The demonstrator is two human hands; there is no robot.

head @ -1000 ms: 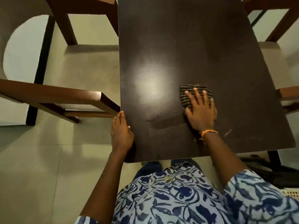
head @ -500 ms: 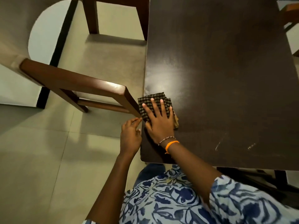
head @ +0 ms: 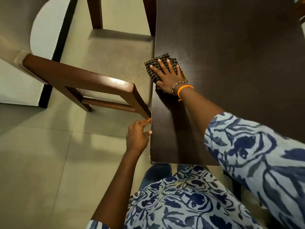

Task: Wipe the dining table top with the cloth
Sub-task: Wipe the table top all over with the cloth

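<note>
The dark brown dining table top [head: 231,55] fills the right half of the view. A folded checked cloth [head: 154,62] lies on it at the left edge, one corner hanging slightly past the edge. My right hand [head: 167,76] presses flat on the cloth with fingers spread, covering most of it. My left hand [head: 137,135] rests against the table's left edge near the front corner, fingers loosely curled and holding nothing.
A wooden chair [head: 92,81] with a beige seat stands tight against the table's left side, its backrest rail close to my left hand. Pale floor tiles [head: 41,162] spread to the left. Another chair's edge [head: 301,10] shows at the top right.
My right hand swept the cloth from the table's middle to its left edge, then pushed it farther away along that edge. My left hand stayed at the table's edge.
</note>
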